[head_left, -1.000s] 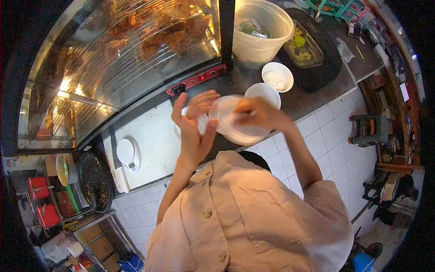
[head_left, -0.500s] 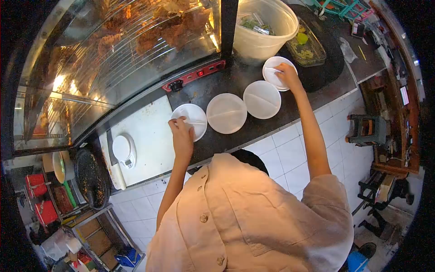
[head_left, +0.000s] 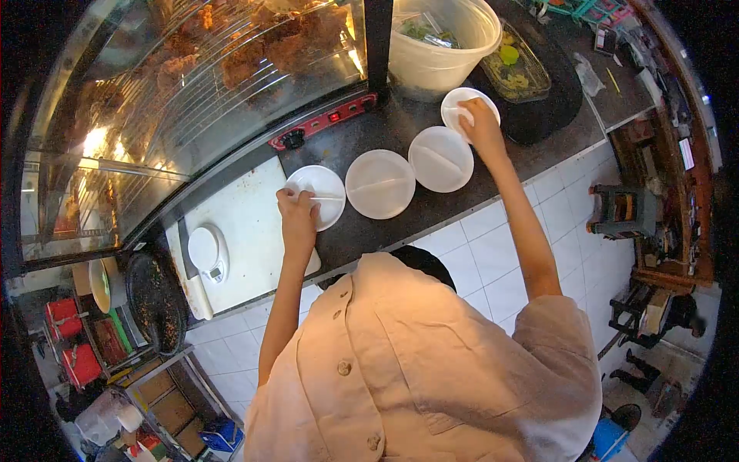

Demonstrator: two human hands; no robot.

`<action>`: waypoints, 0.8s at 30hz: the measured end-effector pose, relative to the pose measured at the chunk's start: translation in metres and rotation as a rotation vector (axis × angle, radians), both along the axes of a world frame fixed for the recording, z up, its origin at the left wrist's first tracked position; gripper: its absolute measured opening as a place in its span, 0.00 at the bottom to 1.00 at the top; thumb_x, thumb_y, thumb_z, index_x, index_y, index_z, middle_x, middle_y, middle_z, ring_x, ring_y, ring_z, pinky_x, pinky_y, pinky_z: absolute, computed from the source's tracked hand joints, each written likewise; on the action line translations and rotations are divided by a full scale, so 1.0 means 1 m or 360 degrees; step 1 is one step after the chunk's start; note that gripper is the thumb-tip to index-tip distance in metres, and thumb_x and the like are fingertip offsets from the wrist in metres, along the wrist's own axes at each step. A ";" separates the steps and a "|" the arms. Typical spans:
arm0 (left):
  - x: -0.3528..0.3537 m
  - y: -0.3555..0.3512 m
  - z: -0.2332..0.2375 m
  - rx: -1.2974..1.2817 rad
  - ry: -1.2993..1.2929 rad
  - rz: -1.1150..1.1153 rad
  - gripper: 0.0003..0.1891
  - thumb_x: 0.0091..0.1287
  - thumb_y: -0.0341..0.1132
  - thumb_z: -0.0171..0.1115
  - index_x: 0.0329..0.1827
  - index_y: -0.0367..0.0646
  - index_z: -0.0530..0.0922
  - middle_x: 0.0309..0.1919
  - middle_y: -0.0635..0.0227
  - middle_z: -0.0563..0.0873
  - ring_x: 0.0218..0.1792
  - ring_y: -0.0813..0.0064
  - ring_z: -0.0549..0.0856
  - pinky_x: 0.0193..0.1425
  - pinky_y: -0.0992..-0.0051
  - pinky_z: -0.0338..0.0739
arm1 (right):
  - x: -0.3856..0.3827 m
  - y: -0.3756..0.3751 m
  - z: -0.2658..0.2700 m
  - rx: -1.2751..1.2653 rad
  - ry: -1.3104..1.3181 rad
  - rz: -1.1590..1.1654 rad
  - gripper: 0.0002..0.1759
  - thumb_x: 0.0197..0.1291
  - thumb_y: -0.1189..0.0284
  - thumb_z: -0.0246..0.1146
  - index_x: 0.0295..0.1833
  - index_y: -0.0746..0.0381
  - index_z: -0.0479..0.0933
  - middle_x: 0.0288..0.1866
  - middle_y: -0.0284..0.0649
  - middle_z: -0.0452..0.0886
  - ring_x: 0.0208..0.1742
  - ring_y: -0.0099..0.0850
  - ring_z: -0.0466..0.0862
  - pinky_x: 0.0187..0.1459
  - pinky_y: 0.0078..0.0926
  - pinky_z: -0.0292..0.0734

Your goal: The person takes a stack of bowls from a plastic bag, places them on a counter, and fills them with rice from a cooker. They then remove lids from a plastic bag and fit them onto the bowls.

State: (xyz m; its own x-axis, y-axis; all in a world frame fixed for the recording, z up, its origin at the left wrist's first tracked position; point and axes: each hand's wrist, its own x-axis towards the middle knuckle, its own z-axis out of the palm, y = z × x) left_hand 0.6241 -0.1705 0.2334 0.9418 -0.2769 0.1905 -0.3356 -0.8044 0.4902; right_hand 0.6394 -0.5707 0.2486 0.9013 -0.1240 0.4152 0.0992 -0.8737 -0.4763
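Observation:
Four-in-a-row is avoided here: several round white divided bowls stand side by side on the dark counter. My left hand [head_left: 299, 219] has its fingers curled over the near-left rim of the leftmost bowl [head_left: 327, 185]. At the far right end, my right hand [head_left: 483, 127] reaches into the smallest-looking bowl [head_left: 456, 100], fingers bent at its divider. Between my hands are a middle bowl [head_left: 380, 199] and another bowl [head_left: 450, 150], each crossed by a raised divider; neither is touched by a hand.
A lit glass display case [head_left: 254, 115] of fried food rises behind the counter. A white cutting board [head_left: 262, 204] carries a small scale [head_left: 206, 250]. Behind the bowls stand a plastic tub [head_left: 431, 69] and a glass dish [head_left: 531, 85]. A stool [head_left: 623, 212] is at right.
My right hand has shifted from the middle of its bowl toward the near edge. My left hand stays at the leftmost bowl. The view has shifted slightly.

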 end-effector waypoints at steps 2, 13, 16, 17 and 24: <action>-0.002 -0.006 0.008 0.0180 -0.0142 -0.0020 0.12 0.53 0.26 0.62 0.40 0.37 0.76 0.48 0.53 0.68 0.48 0.55 0.72 0.49 0.61 0.69 | -0.022 0.037 0.018 0.0230 0.0130 0.0106 0.16 0.48 0.76 0.62 0.45 0.65 0.74 0.45 0.50 0.73 0.50 0.47 0.73 0.53 0.38 0.69; 0.021 -0.013 -0.014 0.0149 -0.0102 -0.0680 0.11 0.50 0.27 0.60 0.38 0.41 0.78 0.36 0.58 0.79 0.41 0.56 0.76 0.47 0.60 0.68 | -0.062 0.056 -0.055 0.0589 0.0454 -0.0362 0.09 0.51 0.69 0.55 0.36 0.61 0.76 0.43 0.45 0.77 0.45 0.43 0.77 0.46 0.37 0.71; 0.041 -0.004 -0.036 0.0100 -0.0323 -0.0816 0.10 0.53 0.25 0.59 0.39 0.41 0.78 0.36 0.58 0.79 0.40 0.54 0.76 0.47 0.59 0.68 | -0.049 0.066 -0.065 0.0281 0.0504 -0.0628 0.11 0.49 0.65 0.57 0.33 0.60 0.78 0.41 0.46 0.78 0.44 0.44 0.78 0.47 0.42 0.72; 0.045 -0.014 -0.031 0.0123 -0.0206 -0.0768 0.10 0.53 0.25 0.58 0.40 0.40 0.77 0.37 0.57 0.78 0.41 0.53 0.76 0.49 0.58 0.68 | -0.055 0.063 -0.052 0.0164 0.0492 -0.0490 0.12 0.50 0.64 0.57 0.35 0.59 0.79 0.42 0.45 0.78 0.44 0.44 0.79 0.47 0.42 0.72; 0.044 -0.038 -0.001 -0.0008 -0.0249 -0.0596 0.19 0.59 0.25 0.53 0.54 0.32 0.67 0.51 0.47 0.70 0.56 0.48 0.68 0.61 0.58 0.61 | -0.056 0.105 -0.052 -0.0568 0.0608 -0.0554 0.15 0.51 0.68 0.57 0.47 0.50 0.76 0.57 0.44 0.68 0.56 0.45 0.69 0.44 0.60 0.69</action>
